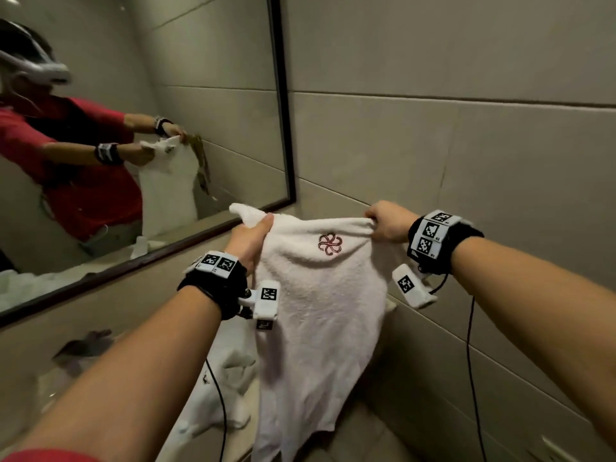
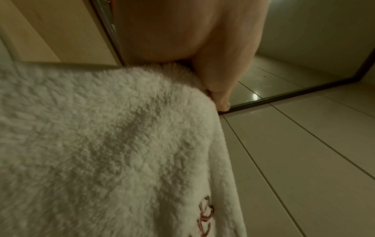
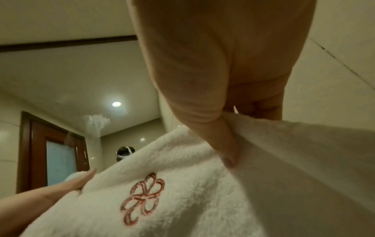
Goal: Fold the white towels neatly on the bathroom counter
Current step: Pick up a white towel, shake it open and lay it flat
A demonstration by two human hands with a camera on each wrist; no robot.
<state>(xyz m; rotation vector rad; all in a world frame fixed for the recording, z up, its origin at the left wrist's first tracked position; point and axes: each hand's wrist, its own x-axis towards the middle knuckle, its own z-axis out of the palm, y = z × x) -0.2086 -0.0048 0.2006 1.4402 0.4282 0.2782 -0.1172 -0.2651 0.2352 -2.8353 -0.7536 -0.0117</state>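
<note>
A white towel [image 1: 320, 315] with a red flower emblem [image 1: 330, 244] hangs in the air in front of the tiled wall, stretched by its top edge. My left hand [image 1: 255, 230] grips the upper left corner, thumb on the front. My right hand [image 1: 383, 221] pinches the upper right corner. In the left wrist view the thumb [image 2: 219, 77] presses into the fluffy towel [image 2: 105, 144]. In the right wrist view my right hand's thumb [image 3: 227, 144] pinches the towel [image 3: 202, 200] beside the emblem [image 3: 142, 198]. Another crumpled white towel [image 1: 216, 401] lies on the counter below.
A dark-framed mirror [image 1: 166, 111] fills the left and reflects the person. The beige counter [image 1: 383, 438] runs along the tiled wall [image 1: 466, 128]. A dark crumpled item [image 1: 83, 348] lies at the left of the counter. Cables hang from both wrist units.
</note>
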